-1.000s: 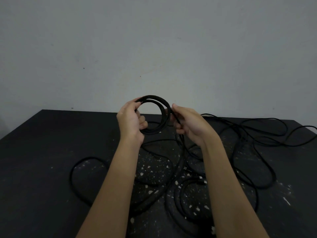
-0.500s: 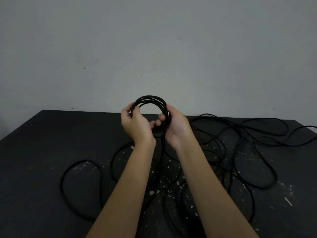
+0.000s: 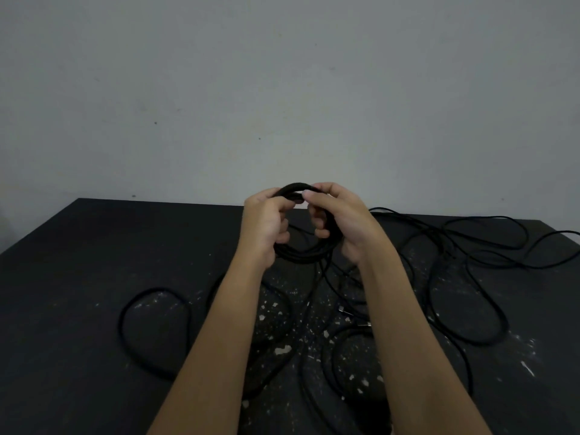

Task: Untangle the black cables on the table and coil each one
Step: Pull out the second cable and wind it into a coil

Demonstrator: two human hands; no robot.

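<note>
A small coil of black cable [image 3: 301, 255] hangs upright above the middle of the dark table [image 3: 78, 262]. My left hand [image 3: 265, 227] grips its left side and my right hand [image 3: 340, 221] holds its top and right side, thumbs meeting at the top. The coil's loose tail drops to the table between my forearms. More black cable [image 3: 470, 246] lies tangled in wide loops to the right, and one thick loop [image 3: 153, 328] rests at the left.
The tabletop is black with white paint flecks near its middle. A plain grey wall stands behind the far edge. Small metal connector ends [image 3: 343, 310] lie among the cables under my right forearm.
My hands have closed in on the coil's top, the right hand sliding up over it. The left loop on the table has shifted slightly as the cable was drawn in.
</note>
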